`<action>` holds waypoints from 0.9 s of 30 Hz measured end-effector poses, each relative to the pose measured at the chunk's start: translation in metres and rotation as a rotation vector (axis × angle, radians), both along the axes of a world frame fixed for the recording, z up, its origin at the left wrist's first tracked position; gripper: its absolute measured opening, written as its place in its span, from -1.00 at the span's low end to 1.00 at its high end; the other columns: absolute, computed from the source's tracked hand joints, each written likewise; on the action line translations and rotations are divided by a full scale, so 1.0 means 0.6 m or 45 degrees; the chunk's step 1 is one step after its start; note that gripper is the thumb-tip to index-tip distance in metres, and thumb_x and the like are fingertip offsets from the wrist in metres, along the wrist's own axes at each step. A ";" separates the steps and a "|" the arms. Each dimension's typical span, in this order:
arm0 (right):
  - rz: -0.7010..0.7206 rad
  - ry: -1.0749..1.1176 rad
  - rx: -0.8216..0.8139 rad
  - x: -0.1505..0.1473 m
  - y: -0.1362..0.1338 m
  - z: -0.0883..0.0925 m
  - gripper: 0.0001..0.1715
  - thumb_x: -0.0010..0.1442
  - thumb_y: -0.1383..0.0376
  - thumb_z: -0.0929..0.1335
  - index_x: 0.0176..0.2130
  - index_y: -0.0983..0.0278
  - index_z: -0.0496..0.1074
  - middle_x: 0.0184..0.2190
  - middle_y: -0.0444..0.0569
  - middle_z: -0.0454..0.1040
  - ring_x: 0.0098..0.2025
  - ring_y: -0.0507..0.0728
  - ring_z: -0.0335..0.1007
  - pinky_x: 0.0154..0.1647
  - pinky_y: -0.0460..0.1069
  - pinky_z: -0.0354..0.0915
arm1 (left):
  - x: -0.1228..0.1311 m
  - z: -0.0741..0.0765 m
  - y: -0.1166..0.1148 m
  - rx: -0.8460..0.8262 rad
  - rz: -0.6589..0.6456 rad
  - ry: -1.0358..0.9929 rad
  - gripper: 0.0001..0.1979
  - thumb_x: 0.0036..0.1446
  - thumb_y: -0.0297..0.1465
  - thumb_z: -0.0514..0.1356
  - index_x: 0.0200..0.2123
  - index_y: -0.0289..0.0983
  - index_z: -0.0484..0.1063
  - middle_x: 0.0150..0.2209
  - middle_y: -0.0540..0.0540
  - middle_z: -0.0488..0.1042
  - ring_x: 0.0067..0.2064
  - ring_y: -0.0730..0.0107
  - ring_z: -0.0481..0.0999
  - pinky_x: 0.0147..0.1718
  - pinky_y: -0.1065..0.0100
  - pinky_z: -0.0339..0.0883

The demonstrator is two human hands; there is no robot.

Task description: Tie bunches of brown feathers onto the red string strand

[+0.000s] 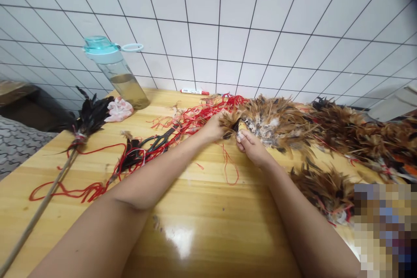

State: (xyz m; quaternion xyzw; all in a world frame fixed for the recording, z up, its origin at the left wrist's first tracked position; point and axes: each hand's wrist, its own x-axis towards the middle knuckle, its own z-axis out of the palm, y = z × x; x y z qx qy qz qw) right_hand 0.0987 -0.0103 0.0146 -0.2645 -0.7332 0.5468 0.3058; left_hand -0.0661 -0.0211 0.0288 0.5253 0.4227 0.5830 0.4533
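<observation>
A large mass of brown feathers (pixel 276 119) lies at the back of the table, with pale fluff at its middle. My left hand (pixel 215 127) is closed at its left end on a smaller tuft of brown feathers (pixel 230 122), which partly hides the fingers. Close beside it, my right hand (pixel 251 147) is closed, thumb up, on a tan stub (pixel 242 126) among the feathers. What the stub belongs to is hard to make out. Tangled red cord (pixel 195 115) spreads behind and left of my left hand, and a loose loop of it hangs below the feathers.
Black-handled scissors (pixel 159 141) lie in the cord. Further left are a stick (pixel 42 210) tipped with black feathers (pixel 91 115), a bottle (pixel 125 80) and crumpled pink plastic (pixel 119 109). A marker (pixel 194 92) rests by the tiled wall. More feather bunches (pixel 325 184) lie right.
</observation>
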 end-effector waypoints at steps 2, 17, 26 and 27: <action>-0.056 -0.229 0.332 0.000 0.003 -0.002 -0.65 0.25 0.15 0.19 -0.52 0.22 0.17 -0.54 -0.11 0.20 -0.47 0.04 0.11 -0.39 -0.03 0.11 | -0.017 0.001 -0.001 0.078 -0.056 0.203 -0.90 -0.19 -0.57 0.28 -0.52 -0.31 0.44 -0.45 -0.05 0.44 -0.37 0.40 0.39 -0.30 0.36 0.29; -0.633 -0.522 0.480 0.020 0.037 -0.025 -0.74 0.21 0.29 0.19 -0.51 0.22 0.17 -0.51 -0.05 0.24 -0.43 0.10 0.17 -0.41 -0.02 0.12 | 0.004 0.002 -0.022 0.545 0.004 1.168 -0.87 0.11 -0.48 0.08 -0.41 -0.26 0.41 -0.37 -0.13 0.36 -0.26 0.31 0.30 -0.22 0.32 0.15; -0.353 0.226 -0.304 0.023 0.039 -0.017 -0.60 0.10 -0.03 0.29 -0.47 0.20 0.12 -0.69 -0.28 0.08 -0.66 -0.06 -0.11 -0.63 -0.12 -0.16 | -0.072 -0.013 0.012 0.190 0.444 1.144 -0.90 0.02 -0.52 0.10 -0.49 -0.28 0.36 -0.44 -0.05 0.38 -0.35 0.37 0.32 -0.30 0.36 0.15; -0.355 0.238 -0.294 0.023 0.039 -0.016 -0.59 0.09 -0.03 0.30 -0.47 0.20 0.13 -0.69 -0.27 0.09 -0.66 -0.06 -0.10 -0.63 -0.12 -0.17 | -0.078 -0.011 0.013 0.160 0.526 1.100 -0.91 0.02 -0.52 0.11 -0.49 -0.27 0.37 -0.43 -0.05 0.38 -0.34 0.37 0.33 -0.30 0.36 0.15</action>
